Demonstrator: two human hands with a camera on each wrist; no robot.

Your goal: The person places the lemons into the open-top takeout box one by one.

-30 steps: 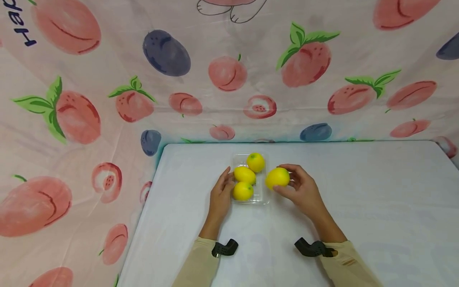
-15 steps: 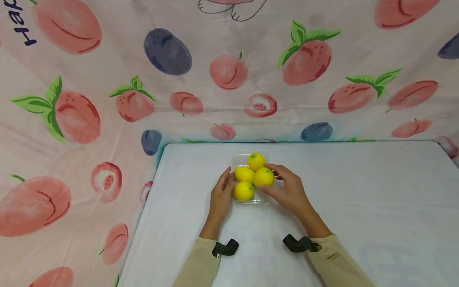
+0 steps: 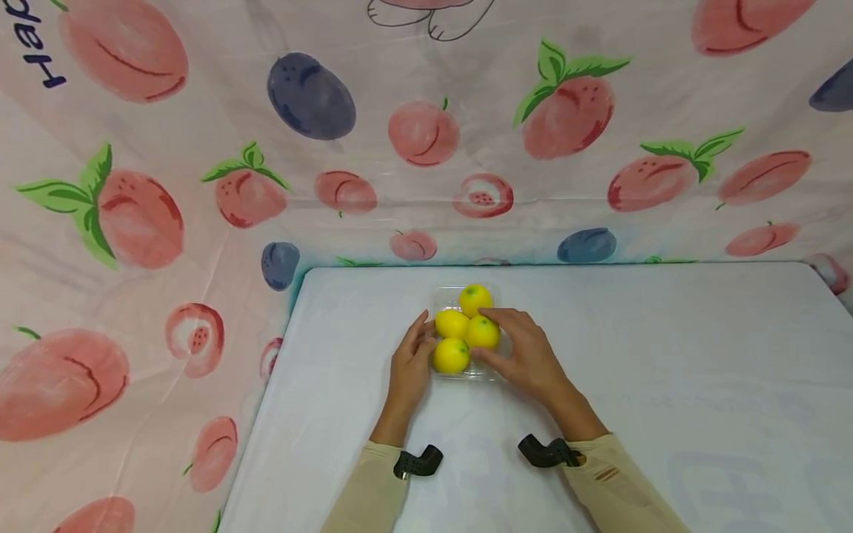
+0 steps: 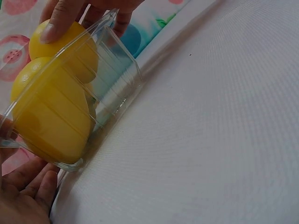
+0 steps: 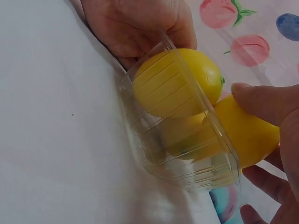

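Observation:
In the head view a clear plastic tray [image 3: 448, 295] sits on the white table with several yellow lemons. My right hand [image 3: 531, 355] pinches one lemon [image 3: 483, 333] between thumb and fingers, down among the others at the tray's right side. Around it are a back lemon [image 3: 476, 300], a left lemon [image 3: 452, 324] and a front lemon [image 3: 451, 356]. My left hand [image 3: 411, 363] holds the tray's left side. In the right wrist view, the right thumb [image 5: 257, 99] presses the held lemon [image 5: 252, 140] at the tray's rim.
A white cloth covers the table [image 3: 666, 355]. Behind and to the left hangs a fruit-print curtain [image 3: 373, 89], meeting the table's back edge. Each wrist wears a black camera mount, a left one [image 3: 418, 460] and a right one [image 3: 546, 451].
My right hand has carried its lemon leftward from beside the tray to inside it, against the other lemons. The left hand has stayed at the tray's left side.

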